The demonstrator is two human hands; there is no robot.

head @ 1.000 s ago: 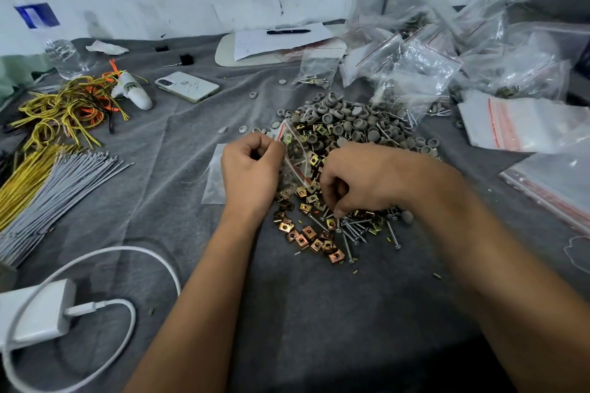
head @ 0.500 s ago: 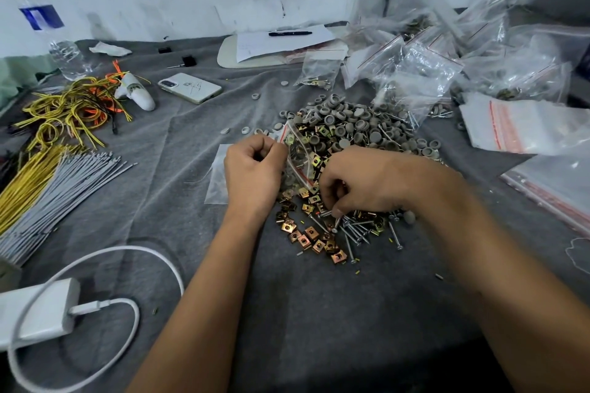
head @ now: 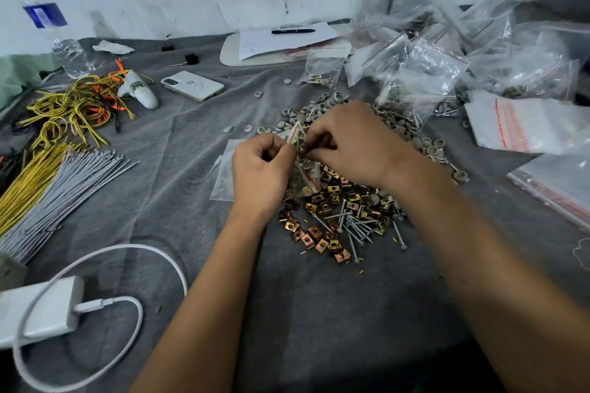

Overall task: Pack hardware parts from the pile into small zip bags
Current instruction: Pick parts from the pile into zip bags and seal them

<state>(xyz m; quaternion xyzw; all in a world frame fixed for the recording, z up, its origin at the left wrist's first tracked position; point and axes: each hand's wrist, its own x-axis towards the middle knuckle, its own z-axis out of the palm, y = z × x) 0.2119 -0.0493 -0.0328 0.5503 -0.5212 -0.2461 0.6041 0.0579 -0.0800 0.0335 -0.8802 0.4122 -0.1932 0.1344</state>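
A pile of hardware lies in the middle of the grey cloth: brass clip nuts (head: 322,234), silver screws (head: 357,228) and grey washers (head: 424,143). My left hand (head: 260,172) pinches the mouth of a small clear zip bag (head: 305,175) with a red stripe, which holds a few brass parts. My right hand (head: 348,143) is at the bag's opening, fingers curled, pinching a small part there. The part itself is mostly hidden by my fingers.
Filled and empty zip bags (head: 424,73) are heaped at the back right. A phone (head: 193,85), yellow wires (head: 73,105), grey ties (head: 60,188) and a water bottle (head: 60,38) lie left. A white charger (head: 41,309) with cable sits front left. A flat empty bag (head: 225,175) lies under my left hand.
My right hand has lifted from the screws in the pile and moved up to the mouth of the bag. My left hand has kept its hold on the bag.
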